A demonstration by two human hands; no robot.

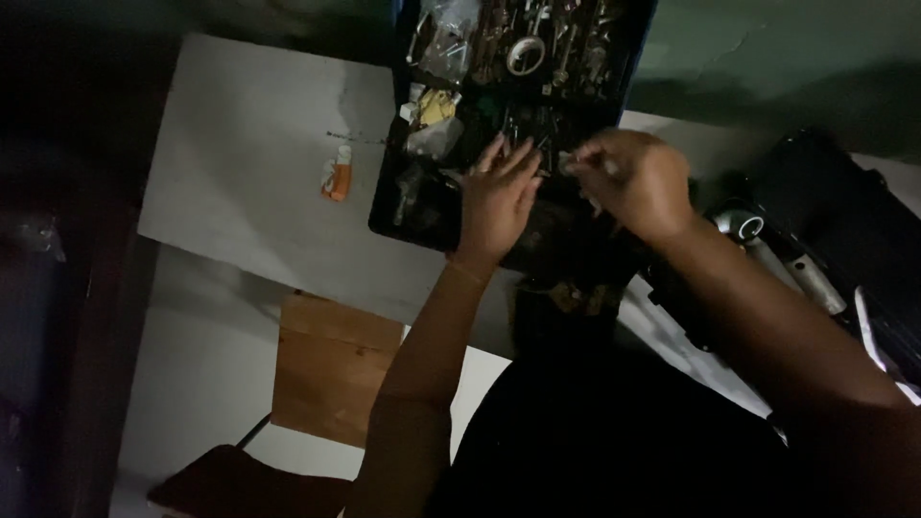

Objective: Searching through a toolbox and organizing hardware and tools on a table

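Head view: my left hand [496,200] lies flat with fingers released over the black open toolbox [403,206] full of small metal parts on the white table [240,163]. My right hand [633,182] pinches a small metal piece [568,163] just above it. 1 orange-and-white tube [337,178] lies nearby on that table.

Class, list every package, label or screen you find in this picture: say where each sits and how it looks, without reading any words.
Small tube: lies on the white table, left of the black toolbox; orange and white.
Clear plastic bag: toolbox top left corner; crumpled, small parts inside.
Second clear bag: in the toolbox, left of the left hand; pale, crumpled.
Screens or signs: none.
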